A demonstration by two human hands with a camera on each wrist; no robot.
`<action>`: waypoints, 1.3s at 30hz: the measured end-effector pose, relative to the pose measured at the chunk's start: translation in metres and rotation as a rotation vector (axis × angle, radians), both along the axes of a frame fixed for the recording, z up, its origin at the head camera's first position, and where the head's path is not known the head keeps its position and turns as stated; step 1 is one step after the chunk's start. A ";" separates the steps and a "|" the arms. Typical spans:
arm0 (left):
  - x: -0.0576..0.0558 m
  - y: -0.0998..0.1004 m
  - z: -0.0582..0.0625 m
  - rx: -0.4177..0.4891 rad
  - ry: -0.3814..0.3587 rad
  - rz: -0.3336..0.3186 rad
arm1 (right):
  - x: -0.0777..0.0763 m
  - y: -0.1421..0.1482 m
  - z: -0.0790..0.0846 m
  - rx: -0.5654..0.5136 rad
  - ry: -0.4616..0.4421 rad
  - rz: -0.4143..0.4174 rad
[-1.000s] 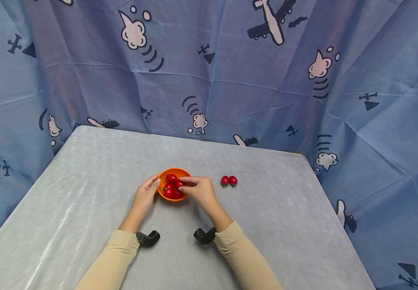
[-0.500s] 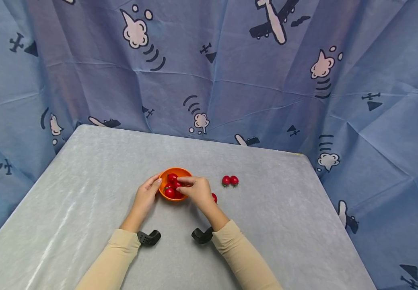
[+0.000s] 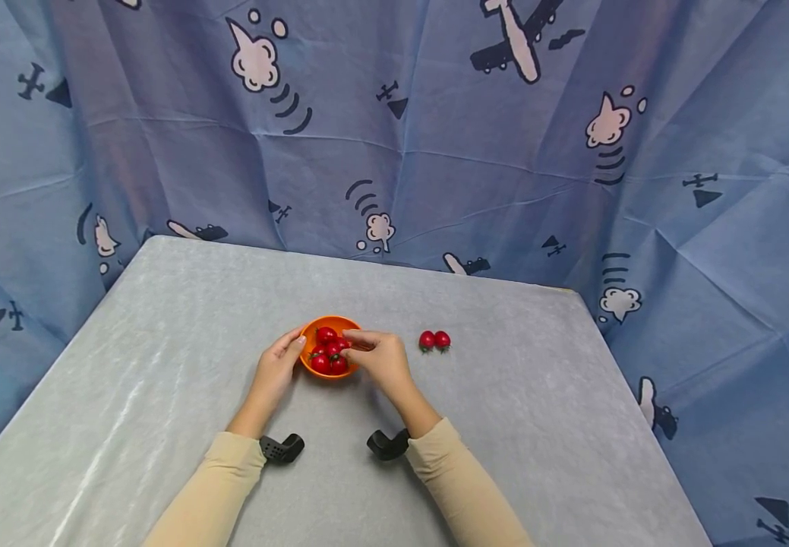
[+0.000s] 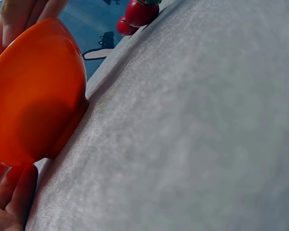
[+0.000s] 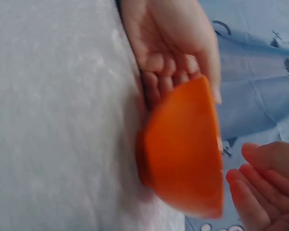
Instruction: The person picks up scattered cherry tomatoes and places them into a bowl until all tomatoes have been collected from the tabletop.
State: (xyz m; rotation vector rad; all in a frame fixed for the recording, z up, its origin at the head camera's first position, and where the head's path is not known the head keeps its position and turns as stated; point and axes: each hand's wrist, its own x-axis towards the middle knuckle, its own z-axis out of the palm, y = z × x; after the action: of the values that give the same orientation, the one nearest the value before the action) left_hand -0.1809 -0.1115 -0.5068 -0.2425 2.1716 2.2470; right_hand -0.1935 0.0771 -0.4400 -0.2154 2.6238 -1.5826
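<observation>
An orange bowl point(image 3: 346, 324) stands on the table with several small red tomatoes point(image 3: 321, 365) inside. My left hand point(image 3: 276, 368) grips the bowl's left side, its thumb at the rim. In the right wrist view, the left hand's fingers lie against the outside wall of the bowl point(image 5: 183, 149). My right hand point(image 3: 382, 360) hovers over the right rim, fingertips close to a tomato point(image 3: 344, 344). From the right wrist, its thumb point(image 5: 267, 156) and fingers look apart, with nothing visible between them.
Two red tomatoes point(image 3: 434, 340) lie side by side on the grey-covered table point(image 3: 538, 410), right of the bowl. The left wrist view shows a tomato point(image 4: 142, 12) beyond the bowl. A blue patterned curtain point(image 3: 339, 99) hangs behind the table.
My right hand dips left into the bowl, then draws back right, uncovering more tomatoes. A tomato seen beside the right wrist half a second ago is hidden now. The left hand keeps its place.
</observation>
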 end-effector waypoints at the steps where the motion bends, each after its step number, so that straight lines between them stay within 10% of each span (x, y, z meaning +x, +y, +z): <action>1: 0.000 0.000 -0.001 -0.001 0.000 0.002 | 0.000 0.003 0.001 -0.017 0.000 -0.009; 19: 0.002 0.001 0.002 0.004 -0.013 -0.003 | 0.008 0.060 -0.004 -0.033 -0.061 -0.196; 39: 0.003 0.000 0.004 -0.025 -0.021 -0.009 | 0.013 0.085 -0.021 0.046 -0.113 -0.195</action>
State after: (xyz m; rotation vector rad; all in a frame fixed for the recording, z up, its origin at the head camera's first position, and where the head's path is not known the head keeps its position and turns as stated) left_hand -0.1782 -0.1114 -0.5032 -0.2551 2.1866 2.2036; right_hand -0.1806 0.1619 -0.4614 0.1333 2.6590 -1.5357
